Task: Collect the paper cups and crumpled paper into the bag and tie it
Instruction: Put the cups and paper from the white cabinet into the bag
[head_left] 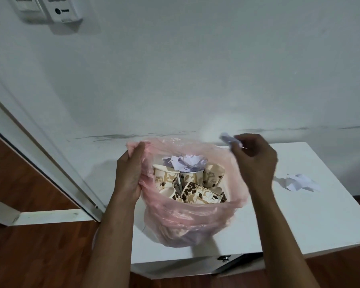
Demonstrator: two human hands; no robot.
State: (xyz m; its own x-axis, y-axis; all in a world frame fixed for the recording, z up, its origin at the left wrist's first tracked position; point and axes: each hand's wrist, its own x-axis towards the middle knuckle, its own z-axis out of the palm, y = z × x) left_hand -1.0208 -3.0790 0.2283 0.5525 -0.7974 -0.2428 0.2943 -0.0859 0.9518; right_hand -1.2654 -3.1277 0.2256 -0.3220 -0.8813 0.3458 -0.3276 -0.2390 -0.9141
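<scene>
Cups [187, 183] printed with coffee beans lay jumbled inside the pink bag [187, 221], under crumpled paper [187, 162], the bag sitting toward the surface's [299, 221] left edge. The left hand [131, 173] gripped the bag's left rim, fingers curled round the plastic. The right hand [256, 161] pinched a small paper wad [230, 140] above the bag's right rim. Another crumpled sheet [299, 182] lay near the surface's right edge.
</scene>
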